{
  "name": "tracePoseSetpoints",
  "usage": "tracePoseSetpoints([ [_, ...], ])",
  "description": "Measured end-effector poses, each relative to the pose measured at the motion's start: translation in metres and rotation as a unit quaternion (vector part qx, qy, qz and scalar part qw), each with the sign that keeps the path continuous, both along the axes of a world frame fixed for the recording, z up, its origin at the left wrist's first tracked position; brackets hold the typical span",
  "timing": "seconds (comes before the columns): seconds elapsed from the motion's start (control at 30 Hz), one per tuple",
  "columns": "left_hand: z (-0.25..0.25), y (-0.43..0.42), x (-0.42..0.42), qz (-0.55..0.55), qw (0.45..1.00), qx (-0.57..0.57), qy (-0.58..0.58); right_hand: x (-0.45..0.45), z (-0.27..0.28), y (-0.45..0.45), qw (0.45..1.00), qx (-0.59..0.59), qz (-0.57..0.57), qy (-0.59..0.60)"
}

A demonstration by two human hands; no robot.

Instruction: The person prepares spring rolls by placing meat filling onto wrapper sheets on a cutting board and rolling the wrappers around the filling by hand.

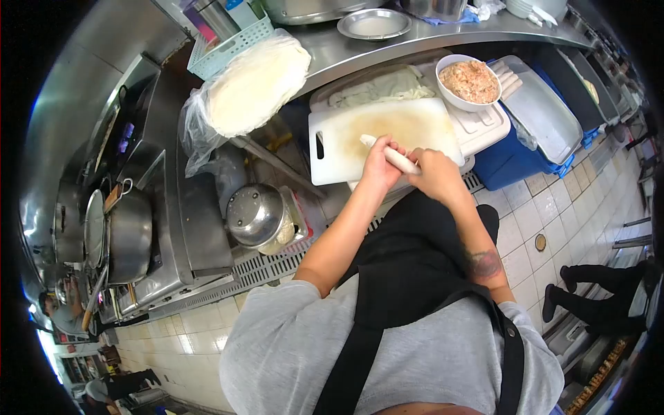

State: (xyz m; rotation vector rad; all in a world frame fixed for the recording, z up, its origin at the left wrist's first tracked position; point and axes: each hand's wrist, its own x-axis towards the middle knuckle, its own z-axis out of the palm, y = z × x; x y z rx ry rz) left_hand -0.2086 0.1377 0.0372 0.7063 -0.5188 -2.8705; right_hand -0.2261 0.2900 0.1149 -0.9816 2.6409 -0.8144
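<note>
A long pale spring roll (400, 161) is held between my two hands, above the white cutting board (339, 142). My left hand (380, 164) closes around its far part, with one end sticking out past the fingers. My right hand (437, 174) has its fingers pressed on the near end. A yellowish stain marks the board. Right behind it stands a white bowl (470, 83) of orange-brown shredded filling. Several finished-looking rolls (509, 80) lie at the end of a metal tray (543, 104) to the right. A stack of round pale wrappers (259, 86) rests on plastic at the left.
A steel counter (325, 52) runs along the back, carrying a metal plate (374, 24) and a light-green basket (232, 45). Below at left are an upturned steel colander (256, 214) and a large pot (130, 235). A blue bin (505, 162) supports the tray. Other people stand farther off.
</note>
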Motion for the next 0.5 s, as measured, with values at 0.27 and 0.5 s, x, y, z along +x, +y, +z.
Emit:
tracePoseSetpoints([
  [0.27,0.089,0.018,0.023,0.021,0.873,-0.459,0.165,-0.007,0.081,0.014,0.923,-0.356,0.062,0.129],
  [0.5,0.101,0.006,0.041,0.000,0.695,-0.699,0.169,-0.009,0.113,-0.009,0.938,-0.268,0.212,0.056],
])
